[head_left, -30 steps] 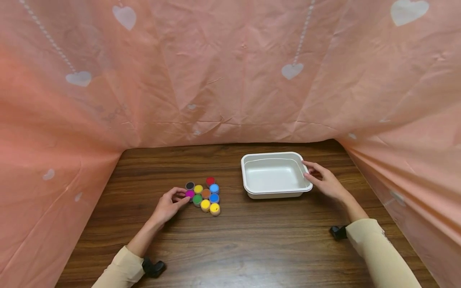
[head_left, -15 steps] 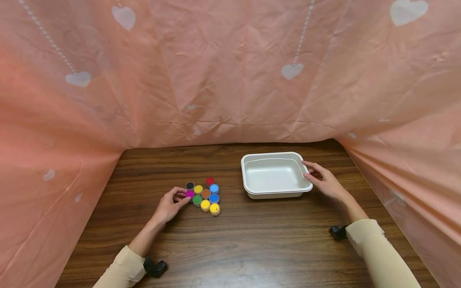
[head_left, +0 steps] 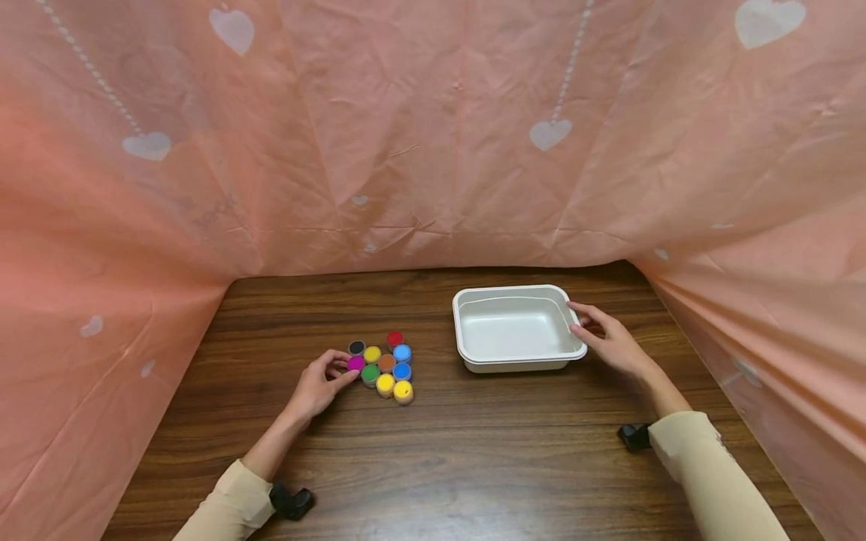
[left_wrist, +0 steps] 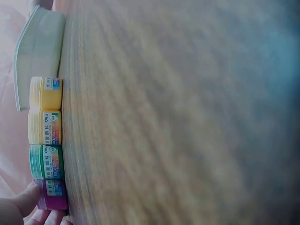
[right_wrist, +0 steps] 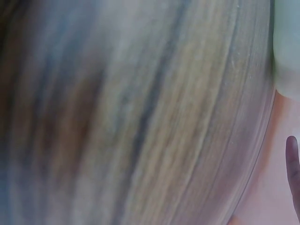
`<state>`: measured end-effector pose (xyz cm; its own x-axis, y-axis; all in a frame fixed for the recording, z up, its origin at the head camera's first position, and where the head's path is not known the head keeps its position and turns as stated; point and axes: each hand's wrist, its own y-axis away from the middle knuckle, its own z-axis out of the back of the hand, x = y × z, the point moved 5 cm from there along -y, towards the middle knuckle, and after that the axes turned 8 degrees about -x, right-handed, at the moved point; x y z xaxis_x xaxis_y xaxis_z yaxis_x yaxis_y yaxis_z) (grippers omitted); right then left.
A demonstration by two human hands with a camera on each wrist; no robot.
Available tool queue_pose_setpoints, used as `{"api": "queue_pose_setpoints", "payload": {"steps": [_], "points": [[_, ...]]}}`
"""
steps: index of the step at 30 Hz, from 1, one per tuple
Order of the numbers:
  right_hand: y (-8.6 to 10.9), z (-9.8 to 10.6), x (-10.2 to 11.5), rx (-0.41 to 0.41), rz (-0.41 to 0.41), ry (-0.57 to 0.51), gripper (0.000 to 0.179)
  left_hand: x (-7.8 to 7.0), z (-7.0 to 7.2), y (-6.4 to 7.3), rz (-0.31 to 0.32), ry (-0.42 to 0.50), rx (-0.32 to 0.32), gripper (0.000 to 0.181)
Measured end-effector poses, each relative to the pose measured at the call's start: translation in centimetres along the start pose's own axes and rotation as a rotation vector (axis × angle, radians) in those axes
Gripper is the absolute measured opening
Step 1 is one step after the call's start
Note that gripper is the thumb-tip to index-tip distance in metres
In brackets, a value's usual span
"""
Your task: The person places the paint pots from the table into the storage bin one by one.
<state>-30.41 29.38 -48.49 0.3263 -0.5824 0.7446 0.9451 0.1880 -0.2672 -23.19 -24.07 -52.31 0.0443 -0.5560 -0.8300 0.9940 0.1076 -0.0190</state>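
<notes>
Several small paint jars with coloured lids stand in a tight cluster on the table, left of the middle. My left hand (head_left: 316, 385) is at the cluster's left side, thumb and fingers around the purple paint jar (head_left: 355, 364). Seen from the left wrist, that jar stands in line with a green jar (left_wrist: 46, 161) and two yellow jars (left_wrist: 46, 127), its base on the wood. My right hand (head_left: 614, 346) touches the right rim of a white plastic container (head_left: 517, 366), thumb and index finger apart along the edge. Only one finger (right_wrist: 292, 161) shows in the right wrist view.
The container has nothing inside and stands right of the jars, towards the back of the wooden table (head_left: 433, 458). A pink curtain (head_left: 433, 135) with white hearts hangs behind and along both sides. Black wrist devices (head_left: 291, 502) sit below both sleeves.
</notes>
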Motion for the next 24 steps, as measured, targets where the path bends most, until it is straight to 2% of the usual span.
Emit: {"api": "queue_pose_setpoints", "payload": {"steps": [14, 24], "points": [[0.05, 0.04, -0.05, 0.008, -0.005, 0.012, 0.05, 0.14, 0.21, 0.21, -0.005, -0.003, 0.0, 0.029], [0.01, 0.03, -0.13, 0.01, -0.001, -0.001, 0.05, -0.46, 0.85, 0.13, -0.02, -0.017, -0.02, 0.029]]}}
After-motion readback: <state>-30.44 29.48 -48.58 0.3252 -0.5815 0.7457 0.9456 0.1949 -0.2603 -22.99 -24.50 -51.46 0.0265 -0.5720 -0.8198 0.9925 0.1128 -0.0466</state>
